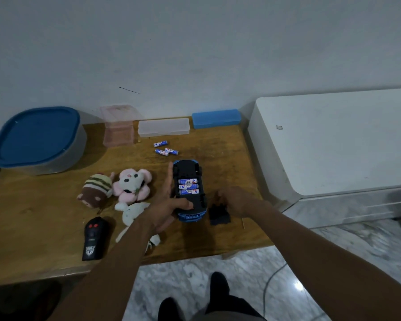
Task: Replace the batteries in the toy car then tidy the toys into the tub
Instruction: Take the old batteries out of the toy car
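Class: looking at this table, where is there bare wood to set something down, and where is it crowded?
Free: the left front, between the tub and the remote; also the right rear, between the blue case and the toy car. Crowded: the middle, around the plush toys.

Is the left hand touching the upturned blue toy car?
Touching. The head view shows the left hand against the upturned blue toy car, its thumb lying across the black underside just below the battery bay.
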`<act>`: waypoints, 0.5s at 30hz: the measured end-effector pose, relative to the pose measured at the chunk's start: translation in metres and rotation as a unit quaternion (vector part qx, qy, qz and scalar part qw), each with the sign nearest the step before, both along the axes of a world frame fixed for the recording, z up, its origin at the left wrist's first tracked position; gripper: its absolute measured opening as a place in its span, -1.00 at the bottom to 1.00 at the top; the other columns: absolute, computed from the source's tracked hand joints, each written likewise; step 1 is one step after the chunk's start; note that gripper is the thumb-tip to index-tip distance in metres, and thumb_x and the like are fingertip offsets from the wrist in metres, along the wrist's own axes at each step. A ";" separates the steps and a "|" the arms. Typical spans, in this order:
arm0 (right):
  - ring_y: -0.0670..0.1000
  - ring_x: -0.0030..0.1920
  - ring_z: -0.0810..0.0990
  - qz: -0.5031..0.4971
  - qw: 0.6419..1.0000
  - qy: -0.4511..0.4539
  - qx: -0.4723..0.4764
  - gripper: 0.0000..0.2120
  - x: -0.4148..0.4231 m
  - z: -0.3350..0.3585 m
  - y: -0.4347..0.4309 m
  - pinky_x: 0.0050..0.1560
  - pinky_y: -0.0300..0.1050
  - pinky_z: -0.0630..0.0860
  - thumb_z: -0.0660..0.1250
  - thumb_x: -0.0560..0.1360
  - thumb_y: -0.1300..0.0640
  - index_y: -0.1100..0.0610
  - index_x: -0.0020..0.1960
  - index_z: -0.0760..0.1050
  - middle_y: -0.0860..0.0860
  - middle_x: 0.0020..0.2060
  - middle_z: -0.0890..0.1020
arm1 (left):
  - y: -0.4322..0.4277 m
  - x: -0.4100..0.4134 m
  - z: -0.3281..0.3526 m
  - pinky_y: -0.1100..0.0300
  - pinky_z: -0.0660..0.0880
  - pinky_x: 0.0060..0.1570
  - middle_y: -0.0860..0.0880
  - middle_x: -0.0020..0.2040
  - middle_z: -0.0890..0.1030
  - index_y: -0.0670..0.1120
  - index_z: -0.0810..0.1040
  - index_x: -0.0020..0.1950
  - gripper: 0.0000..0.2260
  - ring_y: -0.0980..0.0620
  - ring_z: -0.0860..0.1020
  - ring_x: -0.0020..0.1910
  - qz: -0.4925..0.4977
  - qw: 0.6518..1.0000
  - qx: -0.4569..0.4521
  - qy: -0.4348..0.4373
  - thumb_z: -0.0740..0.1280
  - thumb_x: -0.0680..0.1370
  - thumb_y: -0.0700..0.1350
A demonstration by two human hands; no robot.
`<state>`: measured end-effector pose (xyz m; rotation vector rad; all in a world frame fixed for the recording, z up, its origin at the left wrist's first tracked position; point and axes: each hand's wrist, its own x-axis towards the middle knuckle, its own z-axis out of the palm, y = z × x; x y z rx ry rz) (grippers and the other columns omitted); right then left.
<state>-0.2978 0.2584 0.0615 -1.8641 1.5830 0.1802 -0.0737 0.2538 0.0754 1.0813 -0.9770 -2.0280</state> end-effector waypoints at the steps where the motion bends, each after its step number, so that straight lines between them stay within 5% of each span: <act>1: 0.10 0.15 0.53 -0.003 1.000 0.003 -0.001 -0.62 0.001 0.001 0.001 0.07 -0.08 0.51 0.29 0.45 0.39 0.17 0.23 0.49 0.11 0.17 0.56 | 0.001 0.000 0.000 -0.07 0.57 0.06 -0.08 0.34 0.51 0.34 -0.04 0.52 0.07 -0.18 0.55 0.22 -0.002 1.000 0.000 0.000 0.28 0.34 -0.58; 6: 0.10 0.10 0.56 -0.064 0.997 0.000 -0.030 -0.73 0.004 0.020 0.002 -0.10 -0.16 0.43 0.25 0.52 0.30 0.19 0.19 0.55 0.11 0.11 0.59 | 0.004 0.003 0.007 -0.10 0.56 0.08 -0.11 0.34 0.52 0.35 -0.02 0.51 0.08 -0.21 0.55 0.22 -0.011 1.000 -0.009 0.006 0.30 0.32 -0.56; 10: -0.01 0.04 0.56 -0.183 0.970 -0.122 -0.102 -0.84 0.017 0.061 -0.007 0.05 -0.15 0.49 0.25 0.54 0.24 0.07 0.00 0.58 -0.07 -0.06 0.58 | 0.003 0.009 0.016 -0.16 0.54 0.10 -0.19 0.36 0.48 0.37 0.00 0.51 0.08 -0.25 0.53 0.23 -0.008 0.999 -0.029 0.018 0.33 0.30 -0.53; 15: 0.00 -0.10 0.62 -0.252 0.930 -0.239 -0.121 -0.90 0.054 0.111 -0.006 -0.03 -0.07 0.61 0.32 0.54 0.18 0.02 -0.13 0.53 -0.05 -0.21 0.60 | -0.003 0.016 0.034 -0.22 0.52 0.11 -0.21 0.34 0.50 0.35 -0.07 0.52 0.07 -0.30 0.53 0.23 -0.001 0.997 -0.072 0.004 0.35 0.35 -0.51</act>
